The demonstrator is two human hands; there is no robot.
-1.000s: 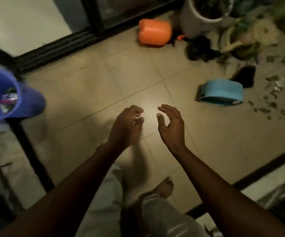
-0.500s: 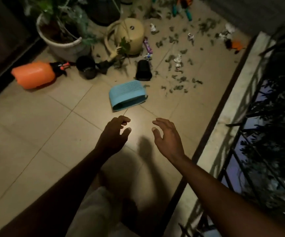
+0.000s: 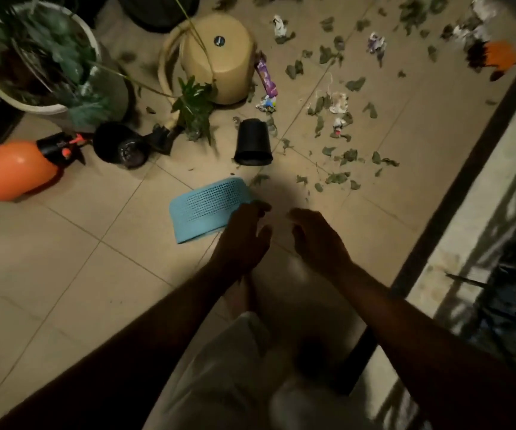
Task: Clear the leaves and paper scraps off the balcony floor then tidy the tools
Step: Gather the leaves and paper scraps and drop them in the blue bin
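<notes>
The pale beige tiled balcony floor fills most of the view, with a dark strip and a light stone ledge along its right side. At the upper left stands a round white planter holding a leafy green plant. Just to its right a tan plastic watering can lies on its side. An orange plastic pressure sprayer with a black nozzle lies at the left edge, below the planter. A light blue perforated plastic basket lies overturned near the middle of the floor.

The left hand reaches out at the basket's right end, and its fingers are loosely spread and hold nothing; whether they touch the basket cannot be told. The right hand hovers just beside it over bare tile, its fingers likewise relaxed and empty.

A small black plastic pot lies tipped over beyond the basket, and a second black pot sits near the sprayer's nozzle. A purple wrapper lies beside the watering can. Dry green leaves are scattered over the floor's upper right, beyond both hands, with crumpled white paper scraps among them.
</notes>
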